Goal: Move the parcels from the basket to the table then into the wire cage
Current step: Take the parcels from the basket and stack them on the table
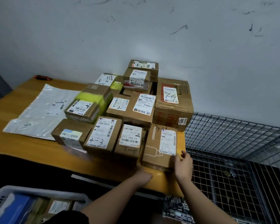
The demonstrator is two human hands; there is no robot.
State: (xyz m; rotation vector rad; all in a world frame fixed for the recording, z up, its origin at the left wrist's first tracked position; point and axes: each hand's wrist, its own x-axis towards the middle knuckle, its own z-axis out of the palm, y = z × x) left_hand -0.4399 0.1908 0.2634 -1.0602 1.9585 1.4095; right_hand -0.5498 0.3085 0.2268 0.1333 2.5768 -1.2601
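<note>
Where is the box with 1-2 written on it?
The 1-2 box sits at the table's front right corner, right of the 2-1 box, next to the wire cage. The right hand touches it.
</note>
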